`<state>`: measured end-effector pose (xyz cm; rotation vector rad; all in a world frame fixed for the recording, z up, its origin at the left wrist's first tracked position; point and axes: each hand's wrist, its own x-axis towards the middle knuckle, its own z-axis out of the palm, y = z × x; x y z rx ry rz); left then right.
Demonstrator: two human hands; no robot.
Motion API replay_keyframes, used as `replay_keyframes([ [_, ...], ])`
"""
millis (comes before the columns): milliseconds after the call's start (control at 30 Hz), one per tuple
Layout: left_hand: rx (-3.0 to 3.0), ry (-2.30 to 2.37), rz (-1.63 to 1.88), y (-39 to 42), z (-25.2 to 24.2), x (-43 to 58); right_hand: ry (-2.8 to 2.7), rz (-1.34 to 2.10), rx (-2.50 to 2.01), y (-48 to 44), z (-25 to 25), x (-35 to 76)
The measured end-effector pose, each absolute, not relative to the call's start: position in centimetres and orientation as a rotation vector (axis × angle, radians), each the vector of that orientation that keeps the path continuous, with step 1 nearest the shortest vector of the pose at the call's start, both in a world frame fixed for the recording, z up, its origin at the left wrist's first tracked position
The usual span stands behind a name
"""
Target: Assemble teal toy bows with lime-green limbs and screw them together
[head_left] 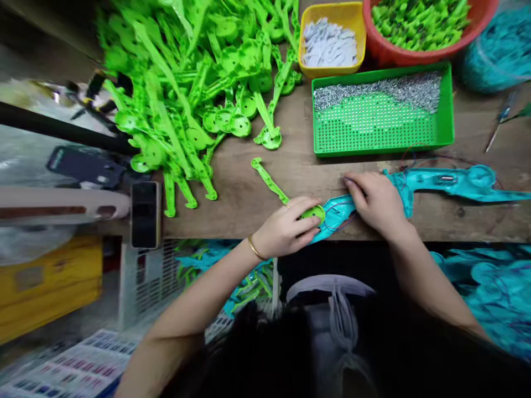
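My left hand grips the round end of a green plastic arm, whose thin arm points up and left over the bench. That round end meets the left end of a teal plastic shell, an open half with thin red and blue wires along it. Across the narrow middle of this shell lies my right hand, its fingers curled and thumb against the index finger. What is under its palm is hidden. To the right, the shell continues with a metal part set in it and a thin tail.
A large heap of green plastic arms covers the bench's left. Behind stand a green basket of small screws, a yellow bin of white pieces and a red bowl. A screwdriver lies right; a phone lies left.
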<state>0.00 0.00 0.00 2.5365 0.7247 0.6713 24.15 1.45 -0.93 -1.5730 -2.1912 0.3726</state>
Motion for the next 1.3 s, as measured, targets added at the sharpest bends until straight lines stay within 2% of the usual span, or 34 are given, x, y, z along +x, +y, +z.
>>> replay_keyframes([
  [367,2.216,1.270,0.646,-1.9,-0.7,1.0,-2.206,0.287,-1.579,1.5,0.0,23.6],
  [533,2.181,1.311,0.950,-1.6,0.5,0.7,-2.252,0.412,-1.353,0.9,2.9,21.7],
  [700,2.027,1.351,1.216,-1.9,1.5,-0.9,-2.542,0.499,-1.368,1.0,4.8,18.7],
  [1067,1.967,1.404,1.314,-3.3,0.7,-3.4,-2.833,0.442,-1.459,1.9,6.2,14.7],
  [1167,1.927,1.542,1.293,-3.4,0.5,-3.7,-2.634,0.665,-1.533,2.2,5.8,14.5],
  [1300,1.848,1.722,1.265,-3.0,-0.3,-4.6,-2.133,1.416,-1.496,2.8,5.7,15.3],
])
